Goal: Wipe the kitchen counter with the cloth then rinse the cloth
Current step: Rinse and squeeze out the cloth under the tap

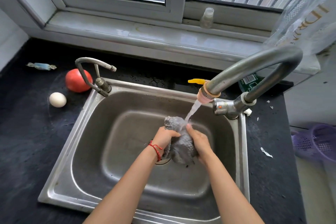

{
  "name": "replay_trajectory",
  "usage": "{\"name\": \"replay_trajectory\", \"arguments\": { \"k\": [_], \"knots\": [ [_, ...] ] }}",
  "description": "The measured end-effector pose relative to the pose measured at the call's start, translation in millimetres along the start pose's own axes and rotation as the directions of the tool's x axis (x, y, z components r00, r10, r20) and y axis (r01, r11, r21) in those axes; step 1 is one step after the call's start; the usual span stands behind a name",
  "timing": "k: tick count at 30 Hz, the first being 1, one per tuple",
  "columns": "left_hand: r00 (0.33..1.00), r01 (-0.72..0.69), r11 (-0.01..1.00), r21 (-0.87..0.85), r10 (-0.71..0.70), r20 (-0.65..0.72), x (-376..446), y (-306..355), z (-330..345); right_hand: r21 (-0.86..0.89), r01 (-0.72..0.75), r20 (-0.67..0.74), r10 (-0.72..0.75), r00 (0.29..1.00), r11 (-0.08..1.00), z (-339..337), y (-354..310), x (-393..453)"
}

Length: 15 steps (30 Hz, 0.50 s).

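Note:
A wet grey cloth (179, 143) is bunched up over the middle of the steel sink (101, 132). My left hand (164, 137) grips its left side and my right hand (199, 141) grips its right side. Water runs from the large curved tap (254, 71) and its pink nozzle (208, 95) onto the top of the cloth. The dark kitchen counter (27, 132) surrounds the sink. A red string bracelet is on my left wrist.
A small second tap (94, 74) stands at the sink's back left corner. On the counter to the left lie a tomato (76, 81), an egg (57, 99) and a wrapped sweet (41, 66). A small bottle (207, 18) is on the window sill. A purple basket (318, 142) is at right.

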<state>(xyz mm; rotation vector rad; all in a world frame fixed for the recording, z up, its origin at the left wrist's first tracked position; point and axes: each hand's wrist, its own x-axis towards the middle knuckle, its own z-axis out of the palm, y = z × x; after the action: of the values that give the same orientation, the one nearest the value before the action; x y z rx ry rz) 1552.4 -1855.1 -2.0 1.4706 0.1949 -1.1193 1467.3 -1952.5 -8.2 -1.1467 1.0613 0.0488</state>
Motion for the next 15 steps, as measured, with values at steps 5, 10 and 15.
{"name": "replay_trajectory", "arguments": {
  "k": [5,10,15],
  "knots": [
    [0.955,0.214,0.975,-0.054,-0.22,-0.197,-1.0,-16.1,0.4,-0.285,0.301,-0.08,-0.336,0.938,0.91,16.7,-11.9,-11.4],
    [0.989,0.073,0.967,-0.246,-0.037,0.145,2.7,-22.8,15.4,-0.434,0.18,0.02,-0.191,0.981,0.883,43.8,-13.0,-43.7],
    [0.991,0.106,0.977,-0.184,-0.087,0.105,5.0,-32.9,18.9,-0.74,0.093,-0.124,-0.271,0.955,0.666,42.6,-17.2,-50.1]
  ]
}}
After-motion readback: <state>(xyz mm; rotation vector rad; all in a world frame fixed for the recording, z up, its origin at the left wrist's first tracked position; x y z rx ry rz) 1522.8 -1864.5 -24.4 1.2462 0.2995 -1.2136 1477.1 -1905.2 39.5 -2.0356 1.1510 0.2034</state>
